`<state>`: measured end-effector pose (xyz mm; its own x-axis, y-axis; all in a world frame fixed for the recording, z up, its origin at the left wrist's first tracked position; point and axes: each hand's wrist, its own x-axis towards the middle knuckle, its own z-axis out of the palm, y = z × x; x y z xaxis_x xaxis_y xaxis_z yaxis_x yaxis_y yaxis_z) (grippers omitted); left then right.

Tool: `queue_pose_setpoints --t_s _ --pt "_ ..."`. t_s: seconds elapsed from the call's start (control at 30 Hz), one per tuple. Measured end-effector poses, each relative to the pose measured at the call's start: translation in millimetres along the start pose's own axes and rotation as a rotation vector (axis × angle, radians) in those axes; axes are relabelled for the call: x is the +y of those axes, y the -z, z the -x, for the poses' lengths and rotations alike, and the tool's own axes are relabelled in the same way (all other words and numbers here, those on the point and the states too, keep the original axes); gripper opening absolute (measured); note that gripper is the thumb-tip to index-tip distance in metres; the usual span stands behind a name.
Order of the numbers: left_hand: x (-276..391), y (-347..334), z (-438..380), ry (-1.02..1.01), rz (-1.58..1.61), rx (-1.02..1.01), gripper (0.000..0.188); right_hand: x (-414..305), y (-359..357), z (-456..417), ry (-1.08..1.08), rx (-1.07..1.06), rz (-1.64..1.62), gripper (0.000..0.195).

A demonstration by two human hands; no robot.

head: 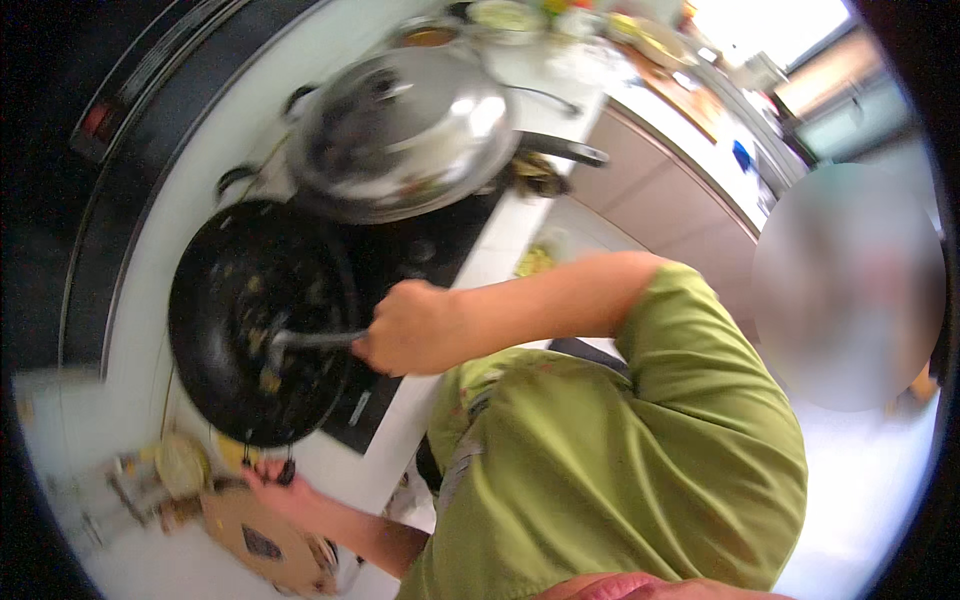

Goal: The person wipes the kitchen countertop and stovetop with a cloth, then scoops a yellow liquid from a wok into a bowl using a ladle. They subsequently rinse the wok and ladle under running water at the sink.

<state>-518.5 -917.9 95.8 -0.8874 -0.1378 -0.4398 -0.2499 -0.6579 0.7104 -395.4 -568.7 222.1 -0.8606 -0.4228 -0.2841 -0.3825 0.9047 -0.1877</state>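
A black wok point(217, 375) with small bits of food point(270, 379) in it sits over the left part of a dark glass hob point(420, 247). My left hand point(281, 484) grips the wok's loop handle at its lower rim. With my right hand point(416, 328) I hold the handle of a grey metal spatula or ladle point(322, 340); its head is down in the wok, blurred. Beside the wok stands a large pan with a domed steel lid point(427, 150) and a black long handle point(562, 146).
A cardboard box point(247, 525) and a jar point(181, 465) stand near my left hand. Bowls point(506, 19) are behind the lidded pan. A wooden board point(694, 105) lies on the far counter. A blurred oval hides an area at the right.
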Motion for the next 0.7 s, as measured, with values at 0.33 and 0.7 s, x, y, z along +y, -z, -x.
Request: queue_pose_setpoints --t_s 0.33,0.7 --pt "-4 -16 16 0.196 0.290 -0.054 0.025 153 17 -138 -0.406 0.786 -0.100 0.059" --pt "-8 -32 19 0.038 0.020 0.112 0.031 200 30 -240 -0.776 0.652 -1.396 0.041"
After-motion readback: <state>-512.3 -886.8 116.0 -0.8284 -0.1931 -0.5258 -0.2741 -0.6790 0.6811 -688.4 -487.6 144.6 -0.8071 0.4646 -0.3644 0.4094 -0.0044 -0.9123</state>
